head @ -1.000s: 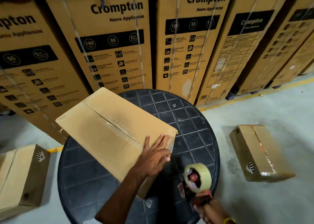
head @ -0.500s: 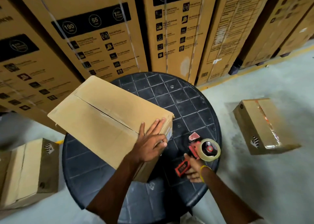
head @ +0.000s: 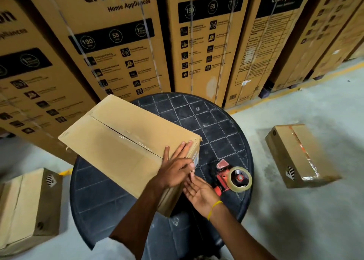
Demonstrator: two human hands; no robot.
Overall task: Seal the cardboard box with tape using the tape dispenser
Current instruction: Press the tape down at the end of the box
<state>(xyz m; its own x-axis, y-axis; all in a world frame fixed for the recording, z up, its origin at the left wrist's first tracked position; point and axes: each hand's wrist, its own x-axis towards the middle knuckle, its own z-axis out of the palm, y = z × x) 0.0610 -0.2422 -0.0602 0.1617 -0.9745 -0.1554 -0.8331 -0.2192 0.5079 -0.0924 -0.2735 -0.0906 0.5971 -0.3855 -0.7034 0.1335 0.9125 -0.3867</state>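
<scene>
- the stacked appliance cartons (head: pixel 122 48) stand as a wall just behind the work spot, strapped with bands and upright, so they read as stored stock and play no part in the job.
- the round black table (head: pixel 220 125) serves as the bench; its far and right parts are bare, which leaves room for a tool beside the work.
- the cardboard box (head: pixel 118 141) lies slantwise on the table's left half, its far-left corner hanging past the rim. the centre seam faces up, flaps shut, with what looks like clear tape glinting along it.
- 2 smaller boxes wait on the floor: one on the right (head: pixel 299 155) with tape showing across its top, one on the left (head: pixel 29 206).
- the left hand (head: pixel 175 171) lies flat and open over the seam at the box's near end, fingers straight, gripping nothing; probably pressing the tape end down.
- the right hand (head: pixel 199 188) is palm-up and empty, fingertips at the box's end face near a small label, likely smoothing the tape tail there.
- the tape dispenser (head: pixel 232 178) is let go, lying on the table just right of the box, roll facing up, near enough to grab again.
</scene>
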